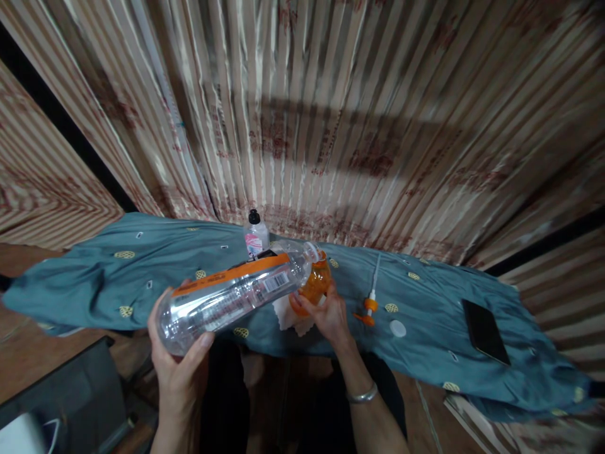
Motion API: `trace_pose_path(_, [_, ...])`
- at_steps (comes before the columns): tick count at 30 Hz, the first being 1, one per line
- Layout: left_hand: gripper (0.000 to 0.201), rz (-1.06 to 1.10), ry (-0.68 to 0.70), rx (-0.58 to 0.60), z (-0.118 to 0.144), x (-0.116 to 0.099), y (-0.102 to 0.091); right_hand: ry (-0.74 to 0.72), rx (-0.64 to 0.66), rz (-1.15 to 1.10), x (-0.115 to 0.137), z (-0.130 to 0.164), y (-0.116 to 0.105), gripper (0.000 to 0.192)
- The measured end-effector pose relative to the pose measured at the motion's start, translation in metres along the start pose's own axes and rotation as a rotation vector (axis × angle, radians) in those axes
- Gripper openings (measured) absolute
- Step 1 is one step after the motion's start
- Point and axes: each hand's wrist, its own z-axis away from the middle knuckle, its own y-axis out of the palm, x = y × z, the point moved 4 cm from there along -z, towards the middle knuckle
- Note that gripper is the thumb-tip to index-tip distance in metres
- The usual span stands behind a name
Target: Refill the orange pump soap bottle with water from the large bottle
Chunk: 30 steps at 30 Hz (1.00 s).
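Observation:
My left hand is wrapped round the base of a large clear plastic bottle with an orange label. The bottle is tilted, its white neck at the mouth of a smaller orange bottle. My right hand grips that orange bottle, which is leaning over a pale cloth. Whether liquid flows between the two, I cannot tell. Right of my right hand lies an orange pump head with its tube, and beside it a round white cap.
A green-blue patterned cloth covers the narrow table. Behind the large bottle stands a small bottle with a black top. A dark phone-like slab lies at the right. Striped curtains hang behind, and a dark chair is at lower left.

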Motion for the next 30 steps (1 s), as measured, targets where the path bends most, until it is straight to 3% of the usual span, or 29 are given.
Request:
trace_pose_path(8, [0.116,-0.058,0.074,0.050,0.005,-0.001,0.001,-0.016,0.010,-0.036,0.005,0.001,-0.004,0.060])
trace_pose_path(18, [0.116,-0.043,0.032,0.035,0.008,-0.026,0.009,-0.038,0.031,0.060,0.013,0.000,-0.004,0.065])
trace_pose_path(30, [0.104,-0.070,0.046,0.037,0.010,-0.031,0.012,-0.045,0.046,0.033,0.009,0.001,-0.003,0.071])
